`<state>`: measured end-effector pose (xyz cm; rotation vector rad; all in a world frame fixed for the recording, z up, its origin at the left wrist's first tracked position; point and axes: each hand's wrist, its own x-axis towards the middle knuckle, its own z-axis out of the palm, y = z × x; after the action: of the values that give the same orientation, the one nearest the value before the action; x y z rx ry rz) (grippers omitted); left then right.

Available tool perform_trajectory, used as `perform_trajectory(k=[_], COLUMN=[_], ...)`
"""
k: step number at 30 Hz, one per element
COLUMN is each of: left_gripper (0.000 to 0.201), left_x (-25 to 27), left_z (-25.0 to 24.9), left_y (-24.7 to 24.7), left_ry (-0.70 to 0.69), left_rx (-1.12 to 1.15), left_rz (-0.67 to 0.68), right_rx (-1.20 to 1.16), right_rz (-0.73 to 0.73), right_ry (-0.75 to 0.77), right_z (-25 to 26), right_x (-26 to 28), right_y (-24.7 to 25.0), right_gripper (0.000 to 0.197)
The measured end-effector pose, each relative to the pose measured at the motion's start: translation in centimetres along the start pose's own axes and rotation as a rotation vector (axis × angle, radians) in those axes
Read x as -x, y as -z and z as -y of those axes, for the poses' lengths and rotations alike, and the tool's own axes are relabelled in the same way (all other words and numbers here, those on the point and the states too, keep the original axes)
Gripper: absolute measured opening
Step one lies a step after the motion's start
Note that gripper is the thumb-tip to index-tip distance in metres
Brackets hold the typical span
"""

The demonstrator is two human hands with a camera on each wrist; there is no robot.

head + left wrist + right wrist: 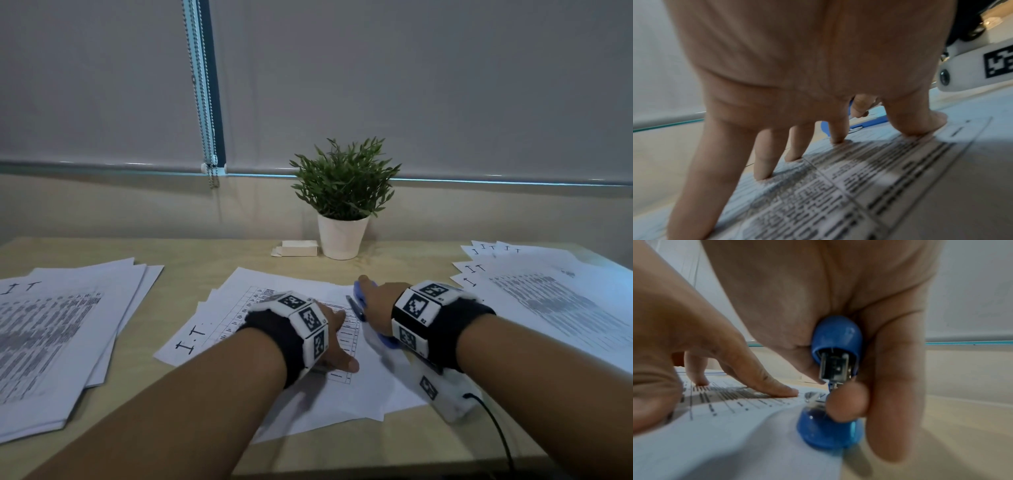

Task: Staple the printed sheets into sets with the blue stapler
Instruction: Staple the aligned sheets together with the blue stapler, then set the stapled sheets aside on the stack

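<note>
My L hand (334, 337) flat on sheets (301, 407), R hand (376, 301) gripping blue stapler (835, 382); sheets could fan w/ loose pressure, so staple misses some.

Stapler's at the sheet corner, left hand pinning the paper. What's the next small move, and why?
Probably squeeze the blue plastic stapler shut. The right hand grips it with its mouth still open, the corner of the white printed sheets appears to lie between its halves, and the left hand presses spread fingertips on the paper, holding it steady.

In the head view the right hand (376, 301) hides most of the blue stapler (358, 306), the printed table text blurs unreadably, and the left stack (51, 342) is cut off.
</note>
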<state>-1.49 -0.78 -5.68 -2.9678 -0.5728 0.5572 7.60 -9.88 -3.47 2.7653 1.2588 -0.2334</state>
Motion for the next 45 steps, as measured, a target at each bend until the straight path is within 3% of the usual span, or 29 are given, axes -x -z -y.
perform_trajectory(k=[3,11,18,22,25,28,33,37,40,45], left_gripper=[0.090,0.086,0.100,0.105,0.110,0.093,0.021,0.012,0.016,0.013], left_x=[-0.2,-0.2,0.4,1.1,1.6,1.0,0.8,1.5,1.4,1.4], left_z=[-0.2,-0.4,0.1,0.1,0.2,1.1,1.6,1.9,2.8,4.6], left_y=[-0.3,-0.3,-0.2,-0.2,1.1,3.2,4.2,4.4,4.1,3.1], left_ry=[-0.007,0.010,0.013,0.101,0.264,0.288,0.102,0.038,0.114,0.191], left_rx=[-0.010,-0.012,0.053,0.229,0.601,1.035,1.562,1.517,1.526,1.585], left_rz=[-0.034,-0.043,0.053,-0.010,-0.181,-0.352,-0.331,-0.262,-0.298,-0.359], right_rx=[0.003,0.032,-0.024,0.224,0.353,0.399,0.424,0.429,0.439,0.249], right_rz=[-0.058,0.001,-0.031,-0.117,-0.245,-0.348,-0.417,-0.429,-0.411,-0.253], right_ry=[0.032,0.034,0.066,0.160,0.261,0.349,0.449,0.460,0.407,0.053], right_z=[0.5,1.4,1.3,0.1,-0.8,-1.3,-1.5,-2.6,-4.0,-8.3], right_x=[-0.4,-3.6,-4.5,-3.1,-0.6,1.1,2.8,3.1,2.4,-2.9], right_y=[-0.1,-0.2,1.2,1.7,3.1,3.7,4.1,3.6,3.0,1.8], right_gripper=[0.013,0.017,0.057,0.074,0.072,0.072,0.072,0.068,0.061,0.051])
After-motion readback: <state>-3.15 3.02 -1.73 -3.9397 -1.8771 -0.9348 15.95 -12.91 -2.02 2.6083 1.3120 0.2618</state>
